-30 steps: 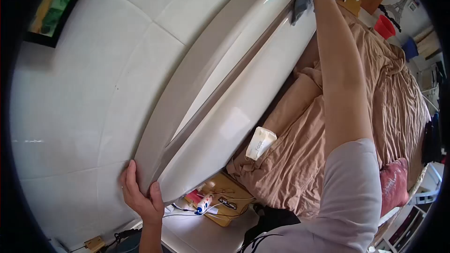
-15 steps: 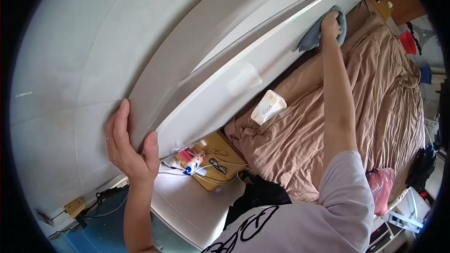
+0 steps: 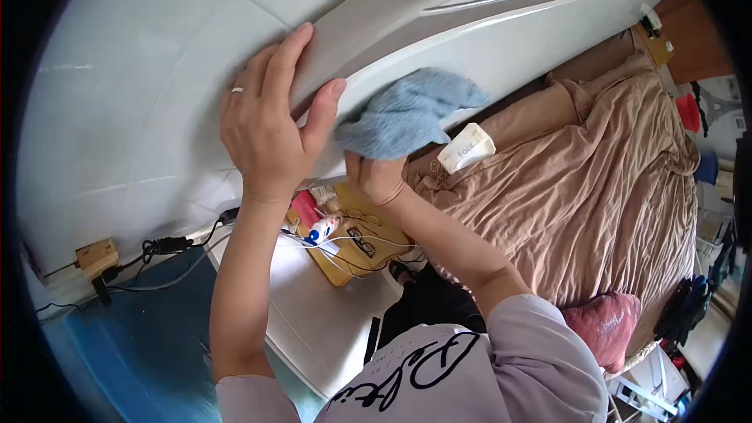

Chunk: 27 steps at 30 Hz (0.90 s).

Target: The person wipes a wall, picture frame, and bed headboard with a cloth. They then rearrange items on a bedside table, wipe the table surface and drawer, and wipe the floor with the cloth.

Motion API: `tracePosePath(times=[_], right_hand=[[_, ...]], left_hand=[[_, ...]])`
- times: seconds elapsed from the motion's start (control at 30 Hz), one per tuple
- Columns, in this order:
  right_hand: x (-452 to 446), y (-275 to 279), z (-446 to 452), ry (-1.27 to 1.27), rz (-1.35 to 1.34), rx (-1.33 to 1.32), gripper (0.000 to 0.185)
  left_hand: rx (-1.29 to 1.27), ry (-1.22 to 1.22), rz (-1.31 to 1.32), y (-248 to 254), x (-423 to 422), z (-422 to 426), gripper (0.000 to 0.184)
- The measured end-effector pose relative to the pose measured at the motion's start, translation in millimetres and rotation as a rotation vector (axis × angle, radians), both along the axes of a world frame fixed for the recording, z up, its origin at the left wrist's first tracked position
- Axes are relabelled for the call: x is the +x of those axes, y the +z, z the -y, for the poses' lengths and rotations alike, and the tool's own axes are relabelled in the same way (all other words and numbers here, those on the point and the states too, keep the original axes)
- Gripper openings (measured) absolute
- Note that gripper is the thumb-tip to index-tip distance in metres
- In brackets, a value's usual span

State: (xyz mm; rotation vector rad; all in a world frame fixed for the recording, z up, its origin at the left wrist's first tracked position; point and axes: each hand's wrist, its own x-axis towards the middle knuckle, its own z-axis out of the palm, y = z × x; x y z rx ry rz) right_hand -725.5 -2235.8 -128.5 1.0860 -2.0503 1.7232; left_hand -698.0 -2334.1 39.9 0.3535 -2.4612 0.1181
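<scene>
A long, glossy white headboard (image 3: 540, 35) with a curved top edge and a silver trim strip stands against the tiled wall. My left hand (image 3: 270, 113) grips its near end, thumb on the front side and fingers over the edge. In my right hand (image 3: 376, 176) is a blue-grey cloth (image 3: 415, 110), pressed flat against the headboard's front face near that same end. The cloth hides most of my right fingers. A white tissue pack (image 3: 467, 149) marked "Face" lies on the bed just right of the cloth.
The bed (image 3: 564, 196) with rumpled brown bedding fills the right side, a red cushion (image 3: 607, 329) at its foot. Below my hands, a yellow board (image 3: 345, 266) on a white cabinet (image 3: 329, 337) holds glasses (image 3: 361, 243), a white-blue tube (image 3: 323, 229) and cables.
My right hand has swept the cloth along the headboard from its far end to near my left hand. The left hand stays on the near end; the view has shifted.
</scene>
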Motion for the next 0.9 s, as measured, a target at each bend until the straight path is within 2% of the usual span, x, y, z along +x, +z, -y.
tracePosePath(times=[0.2,0.27,0.33,0.43,0.47,0.5,0.57,0.63,0.7,0.73,0.8,0.83,0.9], right_hand=[[56.6,-13.7,-17.4,0.245,-0.016,0.053,0.033],[61.0,-4.1,-26.5,0.26,0.101,0.018,0.029],[66.0,-3.1,-36.3,0.257,0.153,-0.003,0.028],[67.8,-24.8,-54.5,0.511,0.438,0.224,0.02],[66.6,-26.4,-62.4,0.553,0.492,0.272,0.019],[65.5,-25.2,-73.0,0.647,0.751,0.264,0.018],[64.0,-24.0,-92.5,0.832,1.282,0.233,0.019],[63.4,-19.3,-106.4,0.854,1.31,0.164,0.021],[62.9,-17.5,-120.9,0.917,1.367,0.035,0.026],[61.6,-23.3,-127.8,0.918,1.376,0.043,0.026],[53.8,-40.4,-139.3,1.137,1.329,0.396,0.028],[46.4,-48.0,-144.4,1.246,1.287,0.574,0.03],[5.2,-53.8,-145.2,1.121,1.006,1.026,0.03]], left_hand=[[-0.004,-0.003,-0.058,-3.8,5.6,1.4,0.052],[0.062,-0.003,-0.037,-2.1,7.4,0.0,0.049],[0.015,-0.04,-0.104,-0.2,12.9,3.5,0.049],[-0.08,-0.11,-0.241,-5.3,19.1,-4.8,0.049],[0.043,-0.111,-0.274,-13.5,34.1,-23.0,0.051],[0.166,-0.111,-0.304,-25.1,52.4,-41.2,0.053],[0.365,-0.132,-0.1,-68.3,99.4,-76.1,0.061],[0.646,-0.072,-0.131,-115.8,133.1,-116.6,0.067],[1.185,0.039,-0.211,-152.9,170.8,-154.0,0.064],[1.192,0.049,-0.211,-168.2,188.0,-162.7,0.064],[1.538,0.276,-0.13,-189.2,215.0,-175.3,0.054],[1.539,0.29,-0.138,-196.9,225.3,-179.3,0.054],[1.525,0.372,-0.151,-205.8,241.1,-186.1,0.048]])
